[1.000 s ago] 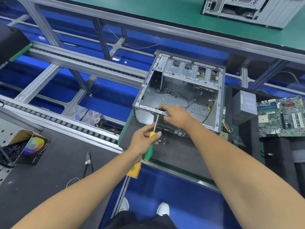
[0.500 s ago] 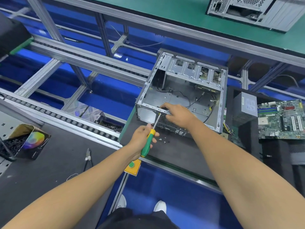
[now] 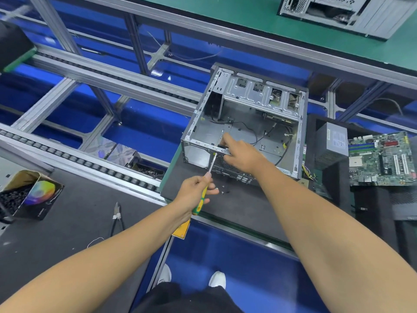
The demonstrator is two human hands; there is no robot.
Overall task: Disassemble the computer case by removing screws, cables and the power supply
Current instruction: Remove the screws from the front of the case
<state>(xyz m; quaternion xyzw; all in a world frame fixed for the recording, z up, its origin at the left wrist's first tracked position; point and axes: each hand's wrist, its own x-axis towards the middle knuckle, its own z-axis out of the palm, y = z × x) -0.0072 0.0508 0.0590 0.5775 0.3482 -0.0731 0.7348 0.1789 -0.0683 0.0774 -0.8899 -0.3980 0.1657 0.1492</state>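
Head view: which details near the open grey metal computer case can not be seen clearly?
- Screwdriver tip: too small to tell whether it is seated on a screw.
- Right hand fingertips: hidden behind the case rim.
- Loose screws on the black mat: too small to count.

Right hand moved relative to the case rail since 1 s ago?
No real shift: the right hand stays on the near top rail of the computer case, beside the screwdriver tip, as before.
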